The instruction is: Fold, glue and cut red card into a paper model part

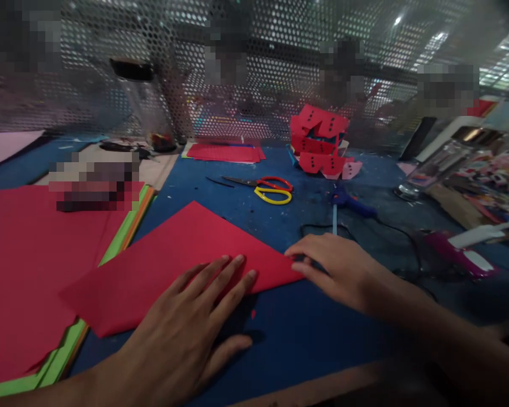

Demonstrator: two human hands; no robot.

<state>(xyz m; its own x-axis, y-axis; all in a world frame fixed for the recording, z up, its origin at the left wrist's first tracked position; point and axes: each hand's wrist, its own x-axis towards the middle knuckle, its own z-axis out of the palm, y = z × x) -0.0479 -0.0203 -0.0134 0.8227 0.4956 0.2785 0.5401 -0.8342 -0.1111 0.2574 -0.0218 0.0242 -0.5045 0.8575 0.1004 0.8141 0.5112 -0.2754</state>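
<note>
A sheet of red paper, which looks folded, lies at an angle on the blue table. My left hand rests flat on its lower right part, with fingers stretched and the thumb apart on the table. At the paper's right corner, my right hand pinches the tip between thumb and forefinger. Beyond the paper lies a pair of scissors with one red and one yellow handle loop. A blue glue gun with its cord is just past my right hand.
A stack of red and green sheets covers the left side. At the back are a pile of red paper, red cut-outs with black dots, and a clear jar. Another jar and a purple-and-white tool lie right. Perforated metal borders the back.
</note>
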